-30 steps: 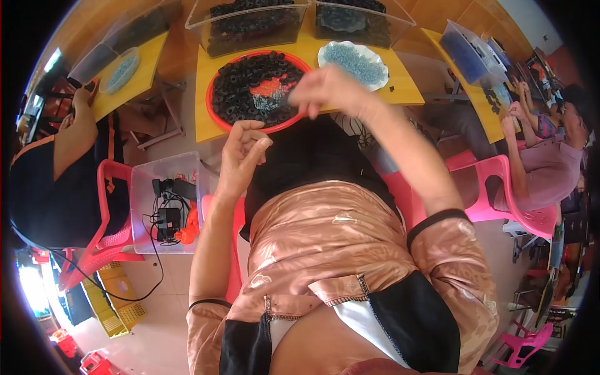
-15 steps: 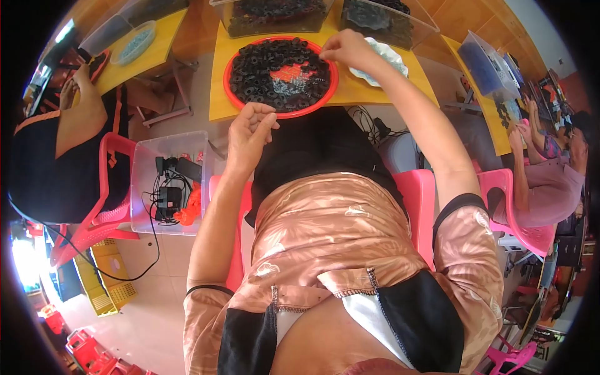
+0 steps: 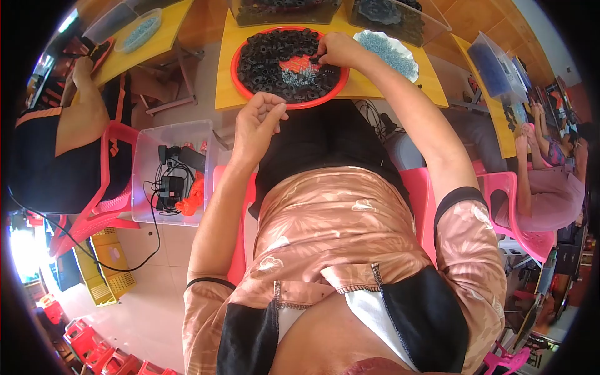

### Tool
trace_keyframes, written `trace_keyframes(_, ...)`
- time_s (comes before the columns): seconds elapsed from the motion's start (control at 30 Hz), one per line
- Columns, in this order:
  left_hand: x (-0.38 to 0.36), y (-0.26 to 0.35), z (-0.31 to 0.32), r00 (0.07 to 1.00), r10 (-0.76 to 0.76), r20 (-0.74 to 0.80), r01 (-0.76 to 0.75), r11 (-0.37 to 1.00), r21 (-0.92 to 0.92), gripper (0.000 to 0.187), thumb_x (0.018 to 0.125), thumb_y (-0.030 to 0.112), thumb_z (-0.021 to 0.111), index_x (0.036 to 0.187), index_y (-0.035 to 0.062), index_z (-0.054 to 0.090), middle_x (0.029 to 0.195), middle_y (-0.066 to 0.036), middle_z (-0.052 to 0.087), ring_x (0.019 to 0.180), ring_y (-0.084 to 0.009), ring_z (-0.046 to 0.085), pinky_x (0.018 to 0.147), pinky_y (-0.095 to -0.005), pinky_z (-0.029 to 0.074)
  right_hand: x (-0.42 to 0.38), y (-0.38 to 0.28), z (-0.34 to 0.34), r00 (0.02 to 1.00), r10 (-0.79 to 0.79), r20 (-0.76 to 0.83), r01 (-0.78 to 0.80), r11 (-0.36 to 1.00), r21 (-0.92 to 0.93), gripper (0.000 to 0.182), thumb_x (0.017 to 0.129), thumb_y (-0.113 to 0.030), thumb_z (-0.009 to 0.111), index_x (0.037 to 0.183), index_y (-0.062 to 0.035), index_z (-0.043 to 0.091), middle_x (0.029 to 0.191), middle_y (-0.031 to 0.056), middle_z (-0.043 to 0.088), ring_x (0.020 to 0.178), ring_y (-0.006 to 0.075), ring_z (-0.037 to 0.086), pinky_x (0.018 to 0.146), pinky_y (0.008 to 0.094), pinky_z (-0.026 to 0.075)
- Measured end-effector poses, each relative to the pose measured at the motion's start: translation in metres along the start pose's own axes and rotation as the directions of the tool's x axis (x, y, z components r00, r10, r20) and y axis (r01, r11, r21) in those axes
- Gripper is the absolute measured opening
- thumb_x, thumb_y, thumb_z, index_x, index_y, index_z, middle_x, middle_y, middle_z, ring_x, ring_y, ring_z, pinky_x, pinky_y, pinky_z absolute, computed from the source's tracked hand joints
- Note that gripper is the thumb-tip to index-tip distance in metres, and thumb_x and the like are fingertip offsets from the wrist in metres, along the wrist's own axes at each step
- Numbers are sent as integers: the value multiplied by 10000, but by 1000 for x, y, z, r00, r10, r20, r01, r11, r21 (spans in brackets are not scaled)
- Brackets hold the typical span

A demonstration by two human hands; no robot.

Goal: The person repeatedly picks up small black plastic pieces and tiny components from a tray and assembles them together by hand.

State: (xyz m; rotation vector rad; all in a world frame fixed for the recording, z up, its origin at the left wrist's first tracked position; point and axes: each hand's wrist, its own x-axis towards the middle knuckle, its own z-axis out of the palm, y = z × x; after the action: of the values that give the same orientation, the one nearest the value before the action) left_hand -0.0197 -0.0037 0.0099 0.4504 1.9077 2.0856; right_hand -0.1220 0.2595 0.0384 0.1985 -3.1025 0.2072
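A round red tray on the yellow table holds many small black ring-like parts, with a patch of red and silvery small pieces in the middle. My right hand is over the tray's right side, its fingertips pinched on a small black part among the others. Beside the front rim, my left hand is held up with thumb and fingers pressed together; anything between them is too small to make out. Right of the tray lies a white scalloped dish of small pale blue-grey pieces.
Clear bins of dark parts stand behind the tray on the table. On the floor at left, a plastic box holds black adapters and cables. Pink chairs and people seated at other tables flank me.
My right hand has moved from the gap between tray and dish to over the black parts in the tray. The left hand stays pinched near the front rim. The view has shifted slightly.
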Motion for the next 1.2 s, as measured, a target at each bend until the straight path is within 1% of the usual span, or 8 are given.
trace_keyframes(0.17,0,-1,-3,1000,-27,15,28,998,-54,170,910,121,586,1041,16,566,845,-54,637,658,-67,529,611,-199,431,-4,4,-6,1000,3,25,-10,953,302,217,710,-146,751,876,-18,696,818,118,691,765,183,662,689,304,509)
trace_keyframes(0.37,2,4,3,990,-25,140,89,875,-475,374,982,209,487,1294,6,455,1127,-107,622,975,-143,623,850,-275,508,-65,-70,-15,987,-60,-147,146,704,695,253,691,-209,760,840,-11,710,736,88,683,670,132,639,627,262,492)
trace_keyframes(0.4,3,2,3,989,-28,142,95,867,-489,373,988,203,471,1300,1,451,1140,-113,615,998,-150,618,861,-277,508,-72,-79,-8,986,-108,-124,164,635,755,189,755,-148,749,870,-12,684,715,13,632,677,70,576,618,229,463)
trace_keyframes(0.53,7,-6,-2,987,-77,140,134,877,-462,345,996,184,448,1279,-11,473,1137,-133,613,1008,-162,621,867,-262,516,-97,-107,-11,982,-162,-100,188,742,644,217,785,-156,709,950,-15,698,733,36,653,680,81,594,629,237,476)
trace_keyframes(0.63,7,-6,-8,989,-83,121,126,905,-407,305,990,180,465,1221,-12,516,1075,-130,634,936,-150,636,817,-232,524,-94,-88,-10,982,-149,-116,182,587,789,214,791,-164,700,957,-29,701,785,68,678,711,100,622,671,253,497)
trace_keyframes(0.67,6,-6,-8,990,-75,116,115,912,-394,292,987,179,472,1201,-12,530,1050,-126,642,909,-145,641,796,-222,527,-92,-78,-18,974,-99,-206,207,765,610,215,807,-167,686,966,-22,695,839,86,693,745,124,644,703,267,512)
trace_keyframes(0.77,7,-8,-9,995,-58,80,84,928,-364,268,981,177,490,1167,-7,546,962,-98,653,817,-120,637,733,-209,523,-80,-32,-25,978,56,-201,21,931,363,163,766,-162,708,882,-48,718,755,99,684,703,188,651,680,313,499)
trace_keyframes(1.2,6,-8,-11,992,-70,100,98,946,-309,268,983,175,486,1186,15,559,908,-56,637,737,-79,597,668,-187,484,-48,-5,-7,999,25,-48,-16,984,176,194,720,-149,720,885,-46,722,783,141,688,737,281,665,708,357,513)
